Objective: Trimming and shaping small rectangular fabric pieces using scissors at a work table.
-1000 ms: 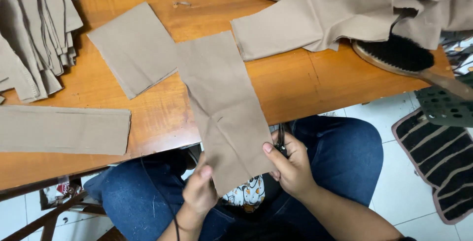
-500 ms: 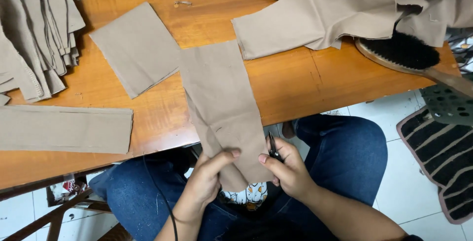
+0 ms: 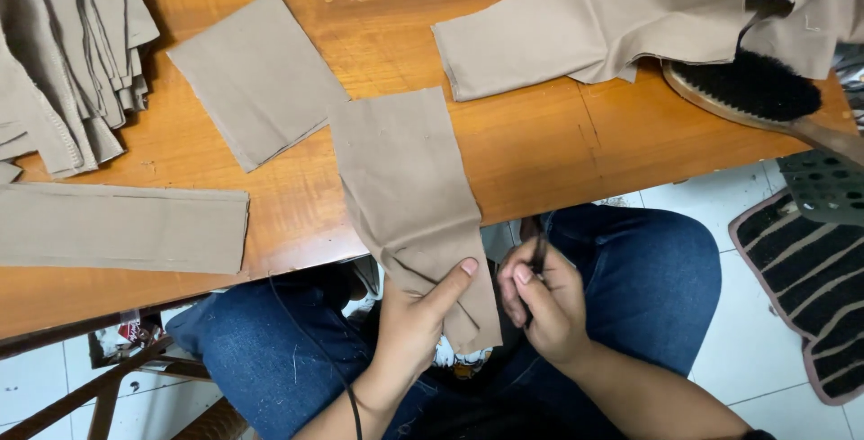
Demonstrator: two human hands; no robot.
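Observation:
A long tan fabric piece (image 3: 405,179) hangs from the wooden table (image 3: 540,143) edge down over my lap. My left hand (image 3: 418,314) pinches its lower end, thumb pressed on top, and the cloth bunches there. My right hand (image 3: 540,300) is beside that lower end at the right, fingers curled around a small dark tool (image 3: 538,255), possibly thread snips. Both hands are over my blue jeans (image 3: 648,269).
A square tan piece (image 3: 256,76) lies on the table at upper left, a stack of tan strips (image 3: 63,53) at the far left, and a folded band (image 3: 117,228) near the front edge. Tan garments (image 3: 612,17) and a black brush (image 3: 747,85) lie at upper right. Striped mat (image 3: 810,278) on the floor.
My left hand moved up onto the fabric's lower end and now pinches it. My right hand let go of the cloth edge and shifted right, holding the small dark tool.

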